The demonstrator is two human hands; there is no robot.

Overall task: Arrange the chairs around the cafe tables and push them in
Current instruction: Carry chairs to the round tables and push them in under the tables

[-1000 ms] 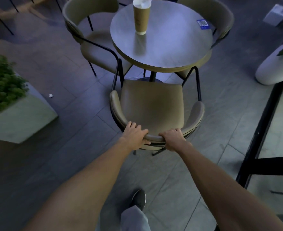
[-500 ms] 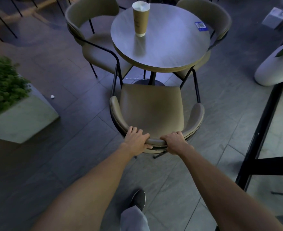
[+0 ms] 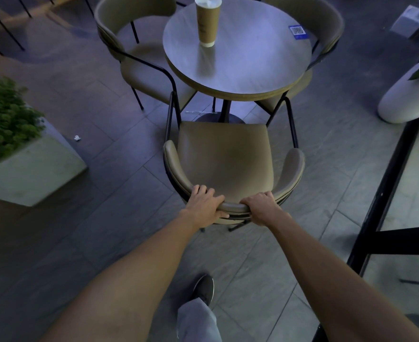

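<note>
A tan padded chair (image 3: 224, 156) with black metal legs stands in front of me, its seat facing a round grey cafe table (image 3: 253, 60). My left hand (image 3: 204, 206) grips the curved backrest on its left part. My right hand (image 3: 262, 209) grips the same backrest just to the right. The seat's front edge lies a little short of the table's rim. Two more tan chairs stand at the table: one at the left (image 3: 139, 53), one at the far right (image 3: 324, 23), both partly tucked under the top.
A tall paper cup (image 3: 207, 23) and a blue QR sticker (image 3: 297, 32) are on the table. A concrete planter with a green bush (image 3: 28, 169) stands at the left. A white round pot (image 3: 408, 95) and a black metal frame (image 3: 386, 201) are at the right. My shoe (image 3: 203, 288) is below.
The chair has slid back slightly, away from the table and toward me, both hands keeping the same grip on the backrest.
</note>
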